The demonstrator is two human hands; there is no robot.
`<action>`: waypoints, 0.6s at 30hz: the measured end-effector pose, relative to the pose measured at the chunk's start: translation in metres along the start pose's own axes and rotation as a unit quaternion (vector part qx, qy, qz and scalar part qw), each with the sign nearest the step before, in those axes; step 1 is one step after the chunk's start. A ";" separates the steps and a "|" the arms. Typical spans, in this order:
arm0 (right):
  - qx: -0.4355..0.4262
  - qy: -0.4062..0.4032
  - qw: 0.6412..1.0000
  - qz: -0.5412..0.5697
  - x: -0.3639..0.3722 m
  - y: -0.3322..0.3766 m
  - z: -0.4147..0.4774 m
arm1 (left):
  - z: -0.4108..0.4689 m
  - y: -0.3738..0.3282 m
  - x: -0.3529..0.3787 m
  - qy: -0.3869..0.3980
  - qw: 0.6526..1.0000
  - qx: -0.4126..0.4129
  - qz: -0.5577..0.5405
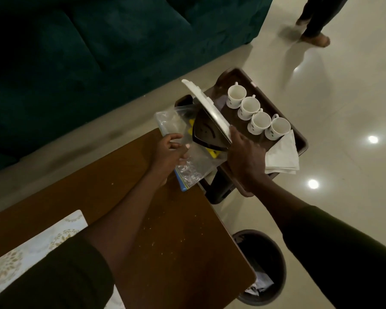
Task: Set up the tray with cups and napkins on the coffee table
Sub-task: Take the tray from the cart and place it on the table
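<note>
A brown tray [240, 72] sits just past the far corner of the wooden coffee table [165, 230]. Several white cups [260, 122] stand in a row on it. Folded white napkins [282, 156] lie at its near right corner. My right hand [243, 158] grips the lower end of a tilted white plate [204, 105], held over the tray's left side. A dark triangular piece [206, 132] shows under the plate. My left hand [169, 150] holds a clear plastic bag [193, 166] with something yellow inside, at the table's corner.
A dark round bin [274, 259] with rubbish stands on the floor by the table's near right corner. A patterned runner [31, 248] lies at the table's left. A green sofa [98, 52] fills the far left. A person's legs [316, 30] stand at the top right.
</note>
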State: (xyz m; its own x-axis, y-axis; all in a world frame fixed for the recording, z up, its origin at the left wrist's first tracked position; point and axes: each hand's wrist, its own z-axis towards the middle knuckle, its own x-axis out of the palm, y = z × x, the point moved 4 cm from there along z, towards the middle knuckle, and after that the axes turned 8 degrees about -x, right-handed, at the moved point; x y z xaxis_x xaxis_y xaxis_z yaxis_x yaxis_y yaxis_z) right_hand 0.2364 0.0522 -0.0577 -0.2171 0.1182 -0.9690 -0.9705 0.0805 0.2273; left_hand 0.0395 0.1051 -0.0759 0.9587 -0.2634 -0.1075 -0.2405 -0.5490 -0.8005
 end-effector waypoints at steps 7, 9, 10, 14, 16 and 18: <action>-0.011 -0.148 0.989 0.013 -0.065 -0.017 0.011 | -0.001 -0.033 -0.061 -0.157 0.976 0.107 0.103; -0.005 -0.185 0.982 0.022 -0.083 -0.019 0.008 | -0.003 -0.041 -0.076 -0.160 0.975 0.119 0.097; 0.002 -0.192 0.981 0.020 -0.091 -0.019 0.007 | -0.006 -0.043 -0.082 -0.158 0.976 0.123 0.090; 0.013 -0.209 0.977 0.041 -0.119 -0.001 0.017 | -0.020 -0.040 -0.093 -0.157 0.977 0.124 0.073; -0.006 -0.220 0.972 0.084 -0.127 0.021 0.023 | -0.026 -0.034 -0.103 -0.160 0.980 0.110 0.054; -0.024 -0.227 0.961 0.154 -0.127 0.042 0.029 | -0.031 -0.025 -0.118 -0.167 0.982 0.082 0.021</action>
State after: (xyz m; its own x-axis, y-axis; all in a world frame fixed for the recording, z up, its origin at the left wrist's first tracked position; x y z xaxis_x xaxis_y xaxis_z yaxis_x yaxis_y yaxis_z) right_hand 0.2261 0.0689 0.0774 -0.4374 0.5494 -0.7119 -0.8735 -0.0713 0.4817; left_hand -0.0726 0.1255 -0.0254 0.9514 0.0079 -0.3080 -0.2792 -0.4009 -0.8725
